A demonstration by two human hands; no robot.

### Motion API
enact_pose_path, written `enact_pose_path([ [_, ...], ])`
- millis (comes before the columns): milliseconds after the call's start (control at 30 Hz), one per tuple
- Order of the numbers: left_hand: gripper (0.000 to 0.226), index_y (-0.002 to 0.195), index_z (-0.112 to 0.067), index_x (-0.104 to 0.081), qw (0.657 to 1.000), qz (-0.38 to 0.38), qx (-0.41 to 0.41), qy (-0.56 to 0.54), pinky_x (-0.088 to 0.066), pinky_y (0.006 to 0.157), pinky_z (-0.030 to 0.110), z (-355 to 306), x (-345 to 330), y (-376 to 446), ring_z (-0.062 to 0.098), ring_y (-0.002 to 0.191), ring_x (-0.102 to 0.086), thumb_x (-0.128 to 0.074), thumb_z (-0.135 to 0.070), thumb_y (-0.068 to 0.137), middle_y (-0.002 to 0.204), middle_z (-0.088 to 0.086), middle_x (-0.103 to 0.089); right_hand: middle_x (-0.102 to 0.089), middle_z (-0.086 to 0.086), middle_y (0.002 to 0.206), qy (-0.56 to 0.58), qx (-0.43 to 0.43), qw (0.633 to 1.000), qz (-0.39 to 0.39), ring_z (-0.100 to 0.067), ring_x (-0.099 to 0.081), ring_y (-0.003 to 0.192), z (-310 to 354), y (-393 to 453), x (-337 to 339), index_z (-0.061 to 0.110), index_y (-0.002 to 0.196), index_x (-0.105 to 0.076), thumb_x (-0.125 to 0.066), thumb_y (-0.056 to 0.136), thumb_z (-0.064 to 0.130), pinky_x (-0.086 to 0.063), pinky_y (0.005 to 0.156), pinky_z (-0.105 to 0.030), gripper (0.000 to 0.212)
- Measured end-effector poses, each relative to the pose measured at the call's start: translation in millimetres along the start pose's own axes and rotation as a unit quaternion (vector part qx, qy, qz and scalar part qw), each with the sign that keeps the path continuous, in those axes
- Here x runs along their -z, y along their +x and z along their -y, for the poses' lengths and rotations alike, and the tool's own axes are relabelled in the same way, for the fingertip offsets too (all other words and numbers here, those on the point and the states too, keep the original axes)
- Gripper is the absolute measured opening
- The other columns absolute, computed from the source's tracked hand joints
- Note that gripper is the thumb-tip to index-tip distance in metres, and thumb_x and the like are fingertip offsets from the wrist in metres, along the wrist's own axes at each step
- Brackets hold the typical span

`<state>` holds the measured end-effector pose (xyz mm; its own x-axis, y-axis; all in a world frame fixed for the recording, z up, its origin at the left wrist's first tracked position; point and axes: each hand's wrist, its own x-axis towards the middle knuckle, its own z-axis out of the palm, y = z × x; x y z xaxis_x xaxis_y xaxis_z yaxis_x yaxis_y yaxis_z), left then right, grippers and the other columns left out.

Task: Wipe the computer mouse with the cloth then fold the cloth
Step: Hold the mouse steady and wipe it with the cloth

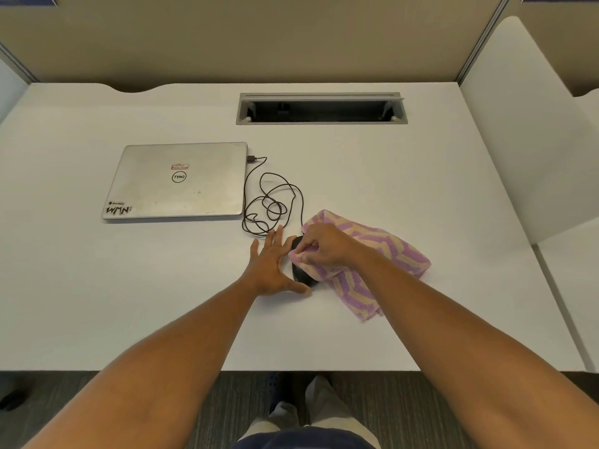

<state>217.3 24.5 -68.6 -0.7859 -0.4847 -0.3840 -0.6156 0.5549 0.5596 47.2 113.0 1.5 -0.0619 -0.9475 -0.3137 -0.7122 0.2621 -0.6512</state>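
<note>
Your right hand pinched the cloth onto the black mouse mid-desk, while your left hand lay open, bracing it. The mouse's coiled cable ran to the closed laptop just beyond.

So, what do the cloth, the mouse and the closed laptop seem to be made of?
The cloth looks like soft terry cotton or microfibre: a fuzzy, looped surface in purple and beige zigzag that drapes limply. The mouse, mostly hidden under the cloth and the right hand, seems to be black plastic with a slight sheen. The laptop lid looks like brushed silver metal or painted plastic, matte and scuffed, with stickers.
</note>
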Motion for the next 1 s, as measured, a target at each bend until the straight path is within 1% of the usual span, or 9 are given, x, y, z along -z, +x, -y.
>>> enact_pose_path([
  [67,0.135,0.158,-0.034,-0.006,1.0,0.001,-0.004,0.008,0.021,0.117,0.043,0,0,0,0.006,0.146,0.028,-0.079,-0.075,0.053,0.165,-0.005,0.019,-0.061,0.002,0.097,0.0,0.012,0.999,0.043,-0.009,-0.055,0.089,0,0,-3,0.019,0.102,-0.077,-0.074,0.079,0.017,-0.045,0.076,-0.022,0.023],
  [167,0.135,0.159,-0.03,-0.005,1.0,0.004,0.002,0.016,0.019,0.119,0.046,1,0,0,0.007,0.147,0.027,-0.079,-0.074,0.055,0.165,-0.005,0.019,-0.053,0.01,0.088,-0.012,0.004,0.998,0.065,-0.006,-0.051,0.084,-4,1,1,0.022,0.103,-0.077,-0.074,0.08,0.021,-0.043,0.073,-0.022,0.023],
  [300,0.135,0.159,-0.03,-0.007,1.0,0.003,0.005,0.008,0.018,0.119,0.048,0,0,0,0.009,0.148,0.025,-0.08,-0.074,0.054,0.165,-0.004,0.018,-0.057,0.017,0.093,-0.03,-0.058,0.997,-0.039,-0.016,-0.055,0.1,-15,3,2,0.032,0.113,-0.071,-0.061,0.09,0.037,-0.038,0.077,-0.026,0.026],
  [400,0.135,0.159,-0.031,-0.006,1.0,0.001,0.002,0.009,0.018,0.119,0.048,-1,0,0,0.01,0.149,0.024,-0.08,-0.074,0.054,0.165,-0.004,0.018,-0.062,0.0,0.122,-0.02,-0.126,0.987,-0.096,-0.022,-0.056,0.113,-22,8,-3,0.028,0.117,-0.069,-0.057,0.093,0.032,-0.046,0.093,-0.034,0.027],
  [500,0.135,0.159,-0.031,-0.006,1.0,0.002,0.003,0.007,0.019,0.119,0.047,0,0,0,0.01,0.148,0.025,-0.08,-0.074,0.055,0.165,-0.004,0.019,-0.066,-0.003,0.12,0.019,-0.125,0.986,-0.107,-0.021,-0.059,0.109,-21,6,-4,0.022,0.115,-0.071,-0.059,0.092,0.027,-0.048,0.093,-0.033,0.026],
  [667,0.136,0.159,-0.03,-0.006,1.0,0.006,0.004,0.008,0.02,0.119,0.047,1,-1,1,0.008,0.148,0.026,-0.079,-0.075,0.054,0.165,-0.005,0.02,-0.062,0.013,0.094,0.09,-0.076,0.993,0.027,-0.007,-0.058,0.091,-17,-2,11,0.019,0.104,-0.076,-0.072,0.085,0.024,-0.039,0.068,-0.015,0.02],
  [800,0.136,0.158,-0.032,-0.004,1.0,0.007,0.005,0.01,0.02,0.118,0.046,1,0,1,0.008,0.147,0.027,-0.078,-0.076,0.053,0.165,-0.004,0.02,-0.07,0.015,0.091,0.041,-0.105,0.981,0.158,0.001,-0.06,0.084,-12,2,27,0.027,0.091,-0.078,-0.079,0.076,0.019,-0.04,0.067,-0.014,0.017],
  [900,0.136,0.158,-0.034,-0.004,1.0,0.005,0.004,0.004,0.02,0.118,0.047,1,-1,1,0.008,0.147,0.027,-0.079,-0.076,0.052,0.165,-0.004,0.02,-0.074,0.01,0.089,0.055,-0.136,0.98,0.133,-0.002,-0.063,0.085,-14,8,28,0.025,0.085,-0.079,-0.08,0.074,0.013,-0.044,0.07,-0.016,0.016],
  [1000,0.137,0.157,-0.036,-0.004,1.0,0.008,0.004,0.001,0.021,0.118,0.046,2,-1,1,0.007,0.147,0.028,-0.078,-0.077,0.05,0.165,-0.005,0.02,-0.07,0.008,0.088,0.038,-0.141,0.989,0.03,-0.007,-0.061,0.086,-12,14,26,0.019,0.09,-0.079,-0.079,0.076,0.018,-0.044,0.07,-0.018,0.014],
])
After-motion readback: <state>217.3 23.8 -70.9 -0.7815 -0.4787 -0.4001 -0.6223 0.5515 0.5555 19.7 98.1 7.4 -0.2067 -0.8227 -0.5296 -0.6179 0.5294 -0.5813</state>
